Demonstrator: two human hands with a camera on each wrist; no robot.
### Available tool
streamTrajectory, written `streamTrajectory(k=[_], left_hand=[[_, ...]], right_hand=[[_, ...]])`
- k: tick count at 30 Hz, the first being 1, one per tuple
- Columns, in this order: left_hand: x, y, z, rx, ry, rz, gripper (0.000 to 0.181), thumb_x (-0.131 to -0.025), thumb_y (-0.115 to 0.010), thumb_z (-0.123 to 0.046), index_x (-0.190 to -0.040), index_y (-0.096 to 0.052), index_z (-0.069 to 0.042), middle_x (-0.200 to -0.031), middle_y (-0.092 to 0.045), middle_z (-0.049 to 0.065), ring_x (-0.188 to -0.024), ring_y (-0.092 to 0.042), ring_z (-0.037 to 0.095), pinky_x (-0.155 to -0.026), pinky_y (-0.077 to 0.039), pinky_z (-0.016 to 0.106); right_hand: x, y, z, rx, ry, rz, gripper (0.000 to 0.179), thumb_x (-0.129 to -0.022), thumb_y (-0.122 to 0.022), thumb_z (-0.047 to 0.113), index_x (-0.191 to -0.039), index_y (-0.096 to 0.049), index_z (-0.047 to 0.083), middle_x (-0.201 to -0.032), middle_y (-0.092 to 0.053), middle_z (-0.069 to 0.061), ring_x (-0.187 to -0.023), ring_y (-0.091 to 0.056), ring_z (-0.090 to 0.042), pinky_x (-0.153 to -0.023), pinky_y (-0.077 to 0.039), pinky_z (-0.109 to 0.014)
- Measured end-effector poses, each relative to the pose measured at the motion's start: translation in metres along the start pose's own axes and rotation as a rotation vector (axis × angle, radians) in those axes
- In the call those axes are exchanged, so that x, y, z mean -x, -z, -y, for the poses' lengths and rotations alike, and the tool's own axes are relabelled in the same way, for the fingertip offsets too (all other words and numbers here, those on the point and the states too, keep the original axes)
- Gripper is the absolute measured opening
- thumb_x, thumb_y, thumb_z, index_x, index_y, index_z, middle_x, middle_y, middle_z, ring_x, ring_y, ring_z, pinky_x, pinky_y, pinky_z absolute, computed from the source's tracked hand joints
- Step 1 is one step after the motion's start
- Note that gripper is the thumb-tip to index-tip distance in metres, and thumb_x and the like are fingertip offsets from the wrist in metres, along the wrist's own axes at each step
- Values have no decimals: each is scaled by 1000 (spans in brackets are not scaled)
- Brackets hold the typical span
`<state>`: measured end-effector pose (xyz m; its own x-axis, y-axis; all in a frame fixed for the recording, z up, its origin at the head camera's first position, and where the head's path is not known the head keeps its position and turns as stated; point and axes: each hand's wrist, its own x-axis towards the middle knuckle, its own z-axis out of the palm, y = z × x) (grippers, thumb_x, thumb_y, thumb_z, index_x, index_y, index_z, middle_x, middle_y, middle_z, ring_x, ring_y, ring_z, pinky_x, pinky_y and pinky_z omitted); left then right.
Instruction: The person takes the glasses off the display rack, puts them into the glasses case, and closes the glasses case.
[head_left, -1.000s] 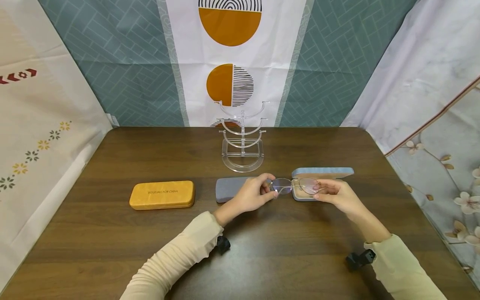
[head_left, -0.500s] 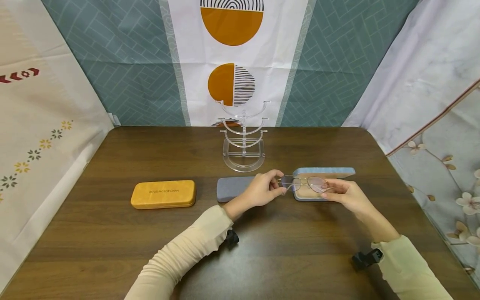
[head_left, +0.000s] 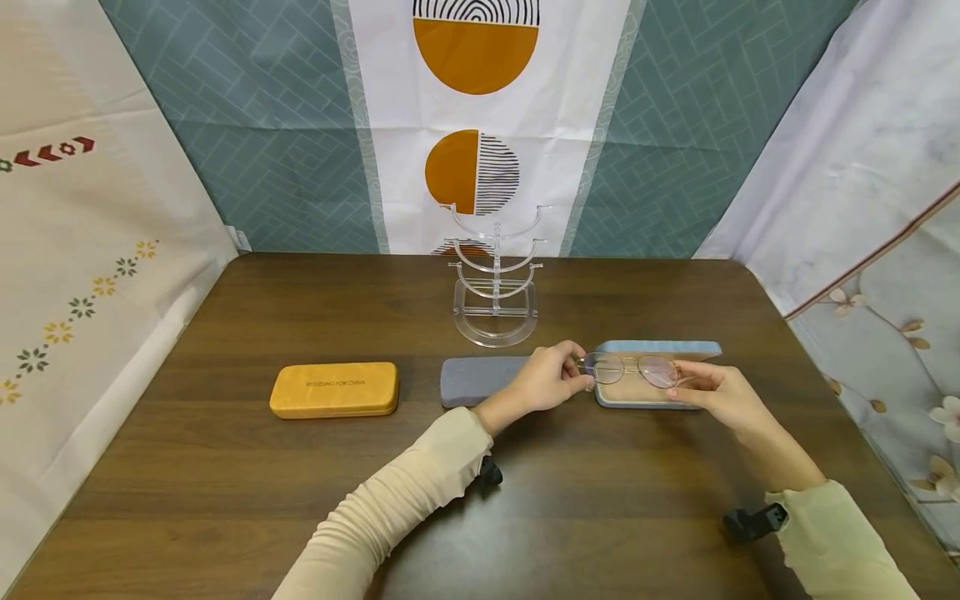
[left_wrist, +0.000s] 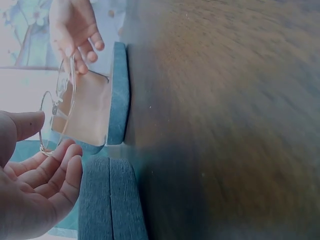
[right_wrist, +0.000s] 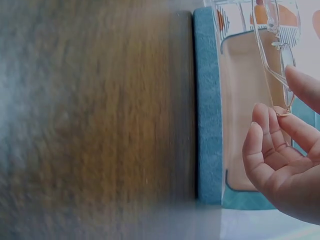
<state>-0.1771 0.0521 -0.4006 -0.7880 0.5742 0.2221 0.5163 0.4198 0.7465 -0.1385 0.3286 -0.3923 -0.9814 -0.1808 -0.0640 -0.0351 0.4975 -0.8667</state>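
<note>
A pair of thin gold-rimmed eyeglasses (head_left: 658,372) is held up by both hands over an open light-blue glasses case (head_left: 660,345). My left hand (head_left: 551,377) pinches one end of the frame between thumb and fingers. At the other end my right hand (head_left: 716,392) pinches the frame the same way. In the right wrist view the eyeglasses (right_wrist: 286,55) stand apart from the beige lining of the case (right_wrist: 209,110). Behind my left hand lies a closed grey glasses case (head_left: 476,380), partly hidden by it.
A closed yellow glasses case (head_left: 333,390) with lettering lies on the left of the brown wooden table (head_left: 600,517). At the back stands a clear tiered eyeglasses rack (head_left: 495,310). Cloth hangings (head_left: 660,167) border the table's back and sides.
Both hands have carried the eyeglasses to the right, from partly beside the blue case to over it. The view has shifted slightly left. The cases and rack stay put.
</note>
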Motion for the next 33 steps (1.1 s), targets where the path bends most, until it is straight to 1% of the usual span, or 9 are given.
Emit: streamTrajectory(k=[7, 12, 15, 17, 18, 21, 25, 28, 33], left_hand=[[-5, -7, -3, -65, 26, 21, 32, -85, -65, -16, -108, -57, 5, -79, -66, 5, -60, -56, 3, -55, -43, 9], [-11, -10, -6, -123, 33, 31, 32, -85, -65, -20, -107, -58, 3, -83, -67, 3, -59, -55, 1, -55, -42, 9], [-14, -11, -8, -138, 46, 43, 33, -85, -65, -21, -109, -58, 2, -85, -67, 3, -59, -56, 1, -55, -42, 10], [-16, -13, -9, -141, 53, 52, 35, -85, -65, -21, -110, -58, 2, -85, -67, 3, -61, -57, 2, -55, -42, 9], [-16, -13, -9, -145, 54, 54, 35, -85, -66, -21, -110, -57, 1, -85, -67, 2, -62, -57, 2, -56, -42, 9], [-17, -16, -10, -148, 62, 57, 32, -85, -64, -17, -110, -58, 1, -87, -67, 3, -62, -58, 3, -54, -42, 9], [-18, -21, -10, -162, 71, 28, 21, -87, -60, -9, -105, -61, 0, -86, -67, 5, -56, -56, 4, -49, -40, 10], [-19, -24, -11, -181, 77, -5, 15, -87, -58, -7, -100, -64, -2, -83, -67, 4, -53, -52, 3, -47, -39, 10], [-21, -30, -10, -175, 106, -32, 12, -86, -59, -7, -95, -67, -5, -79, -67, 2, -54, -52, 2, -46, -38, 11]], right_hand=[[1, 10, -3, 49, -28, 6, 60, -82, -68, 14, -129, -41, -12, -102, -60, 6, -81, -57, 1, -68, -48, -19], [0, 16, -5, 77, -58, 12, 62, -83, -68, 18, -130, -39, -12, -100, -61, 4, -80, -57, 0, -67, -49, -26], [-1, 18, -7, 74, -43, 8, 60, -83, -67, 14, -128, -40, -14, -94, -62, 5, -78, -57, 0, -64, -51, -29], [-2, 20, -9, 72, -28, 3, 58, -83, -67, 11, -127, -40, -16, -92, -62, 5, -76, -57, 0, -62, -51, -29], [-2, 21, -10, 71, -26, -1, 57, -83, -67, 10, -126, -41, -16, -89, -62, 9, -75, -57, 0, -61, -51, -28], [-3, 23, -13, 77, -18, 0, 57, -83, -66, 9, -126, -40, -17, -87, -61, 9, -73, -57, -1, -58, -51, -27], [-3, 25, -17, 100, -21, 15, 58, -83, -66, 11, -127, -39, -16, -89, -59, 4, -72, -55, -1, -58, -50, -27], [-3, 26, -20, 120, -23, 22, 57, -83, -66, 10, -126, -40, -17, -89, -55, 5, -71, -54, -2, -57, -49, -27], [-2, 29, -22, 121, -22, 28, 54, -82, -66, 8, -122, -42, -19, -85, -53, 7, -64, -52, -4, -53, -46, -25]])
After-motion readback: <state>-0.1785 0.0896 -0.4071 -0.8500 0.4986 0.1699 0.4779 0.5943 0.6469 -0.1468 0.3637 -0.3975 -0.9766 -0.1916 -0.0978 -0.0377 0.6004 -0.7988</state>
